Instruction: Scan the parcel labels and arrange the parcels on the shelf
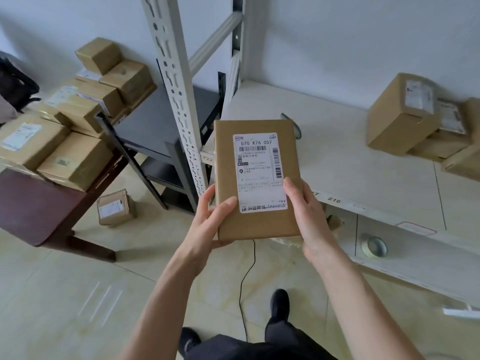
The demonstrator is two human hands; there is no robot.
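- Boxes (65, 131) sat stacked on the table (31, 203) at far left.
- The left hand (207, 219) gripped the parcel (255, 178) at its near left edge, fingers curled.
- The right hand (309, 214) held its right edge.
- The parcel, label (259, 172) up, was above the shelf (363, 172) edge.
- More boxes (405, 118) lay far right.

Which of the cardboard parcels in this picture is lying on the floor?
The small parcel on the tiled floor beside the dark wooden table. The other parcels sit on the table, on the shelf, or in the person's hands.
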